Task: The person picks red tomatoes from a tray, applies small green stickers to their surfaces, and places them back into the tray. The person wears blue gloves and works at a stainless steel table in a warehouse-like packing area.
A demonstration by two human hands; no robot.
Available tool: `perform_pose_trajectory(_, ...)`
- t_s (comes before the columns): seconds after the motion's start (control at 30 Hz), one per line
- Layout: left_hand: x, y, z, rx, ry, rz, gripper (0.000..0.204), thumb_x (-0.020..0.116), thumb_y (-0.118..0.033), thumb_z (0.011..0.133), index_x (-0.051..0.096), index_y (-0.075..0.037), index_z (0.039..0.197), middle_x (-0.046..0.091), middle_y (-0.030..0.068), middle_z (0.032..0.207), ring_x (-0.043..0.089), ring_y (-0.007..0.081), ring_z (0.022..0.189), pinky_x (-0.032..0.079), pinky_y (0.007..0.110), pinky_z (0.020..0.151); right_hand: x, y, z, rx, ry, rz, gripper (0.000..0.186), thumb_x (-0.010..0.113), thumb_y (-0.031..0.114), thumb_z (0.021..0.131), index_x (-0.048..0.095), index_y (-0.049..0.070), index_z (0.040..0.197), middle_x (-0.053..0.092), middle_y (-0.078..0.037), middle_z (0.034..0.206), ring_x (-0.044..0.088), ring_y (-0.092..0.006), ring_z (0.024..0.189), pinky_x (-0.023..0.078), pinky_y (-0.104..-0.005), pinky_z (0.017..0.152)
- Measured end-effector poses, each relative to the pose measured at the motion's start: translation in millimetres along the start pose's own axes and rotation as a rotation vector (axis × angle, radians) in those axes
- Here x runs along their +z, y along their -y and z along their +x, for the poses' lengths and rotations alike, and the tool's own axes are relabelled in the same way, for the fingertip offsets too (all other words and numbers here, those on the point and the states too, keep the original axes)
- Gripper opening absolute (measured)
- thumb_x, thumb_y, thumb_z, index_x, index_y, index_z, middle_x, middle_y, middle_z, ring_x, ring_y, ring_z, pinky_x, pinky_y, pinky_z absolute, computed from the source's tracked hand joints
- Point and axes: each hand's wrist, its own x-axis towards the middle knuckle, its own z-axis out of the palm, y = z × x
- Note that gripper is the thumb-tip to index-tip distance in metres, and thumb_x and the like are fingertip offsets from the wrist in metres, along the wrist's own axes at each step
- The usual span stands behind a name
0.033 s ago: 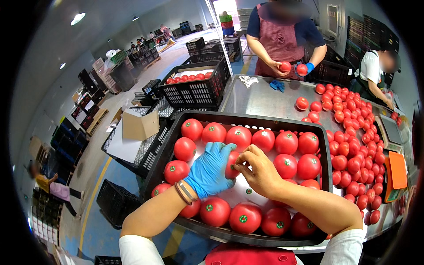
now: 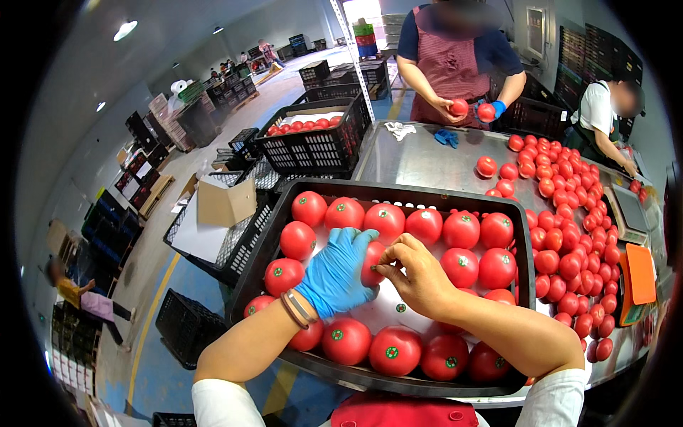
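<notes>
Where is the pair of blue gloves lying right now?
In the head view, the blue gloves lie at the far end of the steel table, beside a white cloth, before the aproned person.

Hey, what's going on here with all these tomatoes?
A person is working over a black crate of red tomatoes, most bearing small green stickers. The left hand, in a blue glove, grips one tomato while the bare right hand pinches at its surface with the fingertips. Loose tomatoes cover the steel table to the right. Across it, a co-worker in an apron holds two tomatoes.
</notes>
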Motion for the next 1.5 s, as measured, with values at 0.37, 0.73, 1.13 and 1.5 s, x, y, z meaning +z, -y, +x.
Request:
perform_pose_trajectory(0.37,-14.6,24.1,9.6,-0.699,-0.012,-1.406,0.055,0.056,-0.047,0.083,0.049,-0.010,0.123,0.062,0.0166,0.101,0.062,0.0212,0.078,0.049,0.028,0.057,9.7,-15.1,-20.6,0.035,0.564,-0.632,0.017,0.067,0.018,0.074,0.067,0.003,0.082,0.063,-0.015,0.089,0.060,-0.0322,0.087,0.048,-0.0438,0.076)
perform_pose_trajectory(0.73,-15.5,41.8,8.9,-0.862,0.341,-1.701,0.063,0.036,-0.065,0.087,0.056,-0.010,0.110,0.066,0.0183,0.078,0.057,0.0212,0.046,0.042,0.025,0.036,-11.1,7.4,6.9,0.098,0.122,-0.051,0.067,0.074,0.021,0.076,0.038,0.004,0.129,0.043,-0.021,0.120,0.053,-0.0394,0.104,0.046,-0.0467,0.086)
perform_pose_trajectory(1.13,-24.4,24.7,2.2,-0.508,0.157,-1.068,0.055,0.038,-0.046,0.098,0.064,0.000,0.082,0.057,0.0054,0.057,0.049,0.0103,0.044,0.039,0.023,0.044,-89.5,17.3,28.6,0.179,-0.354,0.689,0.076,0.078,0.032,0.068,0.040,0.004,0.128,0.057,-0.012,0.110,0.057,-0.0211,0.098,0.049,-0.0364,0.085)
perform_pose_trajectory(1.5,-49.1,86.2,-5.4,-0.361,-0.169,-0.014,0.039,0.077,-0.029,0.072,0.063,-0.003,0.097,0.065,0.0137,0.088,0.062,0.0225,0.078,0.050,0.033,0.073,-339.9,-305.0,-250.5,0.574,-1.382,0.841,0.042,0.066,0.046,0.081,0.055,0.025,0.114,0.059,-0.005,0.102,0.059,-0.0258,0.077,0.054,-0.0346,0.066)
